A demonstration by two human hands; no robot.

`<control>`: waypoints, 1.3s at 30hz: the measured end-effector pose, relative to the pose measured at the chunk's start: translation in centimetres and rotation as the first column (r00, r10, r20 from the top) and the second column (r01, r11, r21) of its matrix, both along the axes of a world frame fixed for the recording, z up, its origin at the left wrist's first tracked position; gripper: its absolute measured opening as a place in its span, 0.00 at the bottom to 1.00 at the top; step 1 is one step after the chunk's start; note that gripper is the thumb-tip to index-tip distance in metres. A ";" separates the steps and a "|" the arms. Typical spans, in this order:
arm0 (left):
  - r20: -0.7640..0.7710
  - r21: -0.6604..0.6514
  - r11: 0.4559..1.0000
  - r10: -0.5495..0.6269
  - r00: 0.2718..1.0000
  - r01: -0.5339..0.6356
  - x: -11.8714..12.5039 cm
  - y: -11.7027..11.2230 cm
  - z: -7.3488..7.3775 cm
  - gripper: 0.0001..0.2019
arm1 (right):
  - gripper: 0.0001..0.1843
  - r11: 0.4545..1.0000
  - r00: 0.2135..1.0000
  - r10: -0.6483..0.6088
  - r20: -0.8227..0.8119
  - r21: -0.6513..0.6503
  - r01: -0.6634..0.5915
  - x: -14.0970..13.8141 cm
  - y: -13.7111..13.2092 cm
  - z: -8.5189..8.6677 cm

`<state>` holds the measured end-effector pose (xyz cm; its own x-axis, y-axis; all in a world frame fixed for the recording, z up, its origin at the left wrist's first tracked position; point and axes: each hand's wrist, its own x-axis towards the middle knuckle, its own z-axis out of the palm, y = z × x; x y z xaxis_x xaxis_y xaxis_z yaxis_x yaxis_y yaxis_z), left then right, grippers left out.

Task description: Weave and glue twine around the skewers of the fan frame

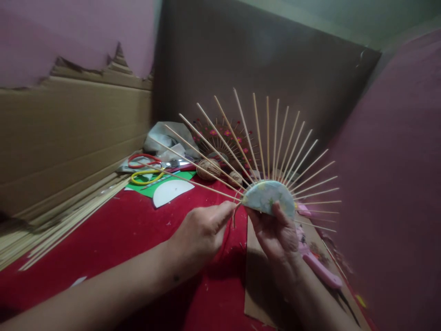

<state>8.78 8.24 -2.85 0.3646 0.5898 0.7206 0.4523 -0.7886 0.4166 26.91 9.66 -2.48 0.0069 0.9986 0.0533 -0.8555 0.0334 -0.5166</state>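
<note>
Radiating from a pale blue, flower-patterned half-round base, slim bare wooden sticks spread like a fan, appearing longer on the left. The base is held up over the red cloth, its curved edge facing far. The right hand grips it firmly from the near side, thumb across the front; the left hand pinches a brown strand by its left corner. Far left, a crumpled translucent bag lies behind scissors, its contents unclear.
</note>
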 end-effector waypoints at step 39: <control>0.003 0.198 0.974 0.108 0.994 -0.106 2.5 0.1 -2.7 0.16 | 0.15 0.997 0.998 -0.065 -0.015 0.028 0.066 -0.7 -0.6 0.7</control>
<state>11.25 8.31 -5.51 0.3135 0.4721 0.8239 0.5412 -0.8018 0.2535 26.18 9.03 -1.80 0.0733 0.9940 0.0813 -0.8581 0.1044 -0.5027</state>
